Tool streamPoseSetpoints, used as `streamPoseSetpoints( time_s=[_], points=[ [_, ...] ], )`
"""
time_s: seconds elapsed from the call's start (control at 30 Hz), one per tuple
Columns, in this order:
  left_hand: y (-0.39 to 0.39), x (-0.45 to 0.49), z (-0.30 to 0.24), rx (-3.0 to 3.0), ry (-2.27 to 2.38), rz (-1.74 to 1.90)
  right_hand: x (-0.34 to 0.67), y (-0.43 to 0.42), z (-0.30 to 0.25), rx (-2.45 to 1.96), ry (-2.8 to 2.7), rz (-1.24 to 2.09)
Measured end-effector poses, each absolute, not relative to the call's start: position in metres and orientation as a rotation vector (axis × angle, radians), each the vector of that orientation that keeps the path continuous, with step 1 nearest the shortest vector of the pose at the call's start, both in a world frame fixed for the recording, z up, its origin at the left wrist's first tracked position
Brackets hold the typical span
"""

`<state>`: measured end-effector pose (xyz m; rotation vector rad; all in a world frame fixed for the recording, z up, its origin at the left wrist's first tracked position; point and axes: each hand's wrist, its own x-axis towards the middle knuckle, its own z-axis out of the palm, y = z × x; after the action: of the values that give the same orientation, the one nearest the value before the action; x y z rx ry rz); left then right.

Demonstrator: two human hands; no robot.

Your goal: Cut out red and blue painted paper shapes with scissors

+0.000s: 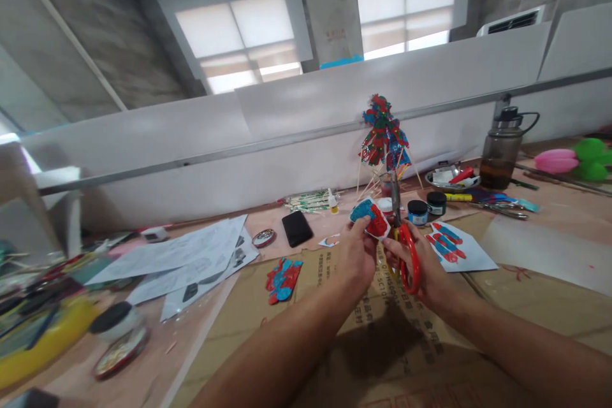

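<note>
My left hand (pixel 359 255) is closed on a small piece of white paper (pixel 377 220) painted blue and red, its thumb lying across the blue part. My right hand (pixel 425 264) grips red-handled scissors (pixel 408 255) with the blades pointing up, right beside the paper's right edge. Whether the blades touch the paper I cannot tell. To the left on the cardboard (pixel 310 331) lies a cut-out (pixel 283 280) in red and blue. A white sheet with blue and red painted shapes (pixel 454 245) rests to the right of my right hand.
Printed sheets (pixel 191 255), a black phone (pixel 296 228) and a small glue bottle (pixel 333 201) lie left of my hands. Beyond them, painted cut-outs on sticks (pixel 382 131) stand upright. Paint jars (pixel 417 211), a metal plate (pixel 452 178) and a water bottle (pixel 502 150) are at the right.
</note>
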<state>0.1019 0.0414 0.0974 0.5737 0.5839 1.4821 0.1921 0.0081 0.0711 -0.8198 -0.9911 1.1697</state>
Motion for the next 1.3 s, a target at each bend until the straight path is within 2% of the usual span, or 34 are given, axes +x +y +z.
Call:
streamPoseSetpoints(
  time_s=[0.13,0.33,0.57,0.9,1.3],
  points=[
    [0.048,0.099,0.106,0.567,0.573,1.449,0.194,0.004,0.071,-0.825,-0.954,1.230],
    [0.050,0.069,0.131,0.560,0.637,1.446,0.199,-0.006,0.073,-1.031,-1.374,1.140],
    [0.051,0.060,0.129,0.605,0.686,1.451,0.201,-0.009,0.080,-1.096,-1.638,0.985],
    [0.045,0.066,0.131,0.623,0.663,1.516,0.204,-0.007,0.062,-0.963,-1.621,1.067],
    [0.044,0.070,0.130,0.589,0.615,1.534,0.200,-0.015,0.077,-0.923,-1.526,1.206]
  ],
)
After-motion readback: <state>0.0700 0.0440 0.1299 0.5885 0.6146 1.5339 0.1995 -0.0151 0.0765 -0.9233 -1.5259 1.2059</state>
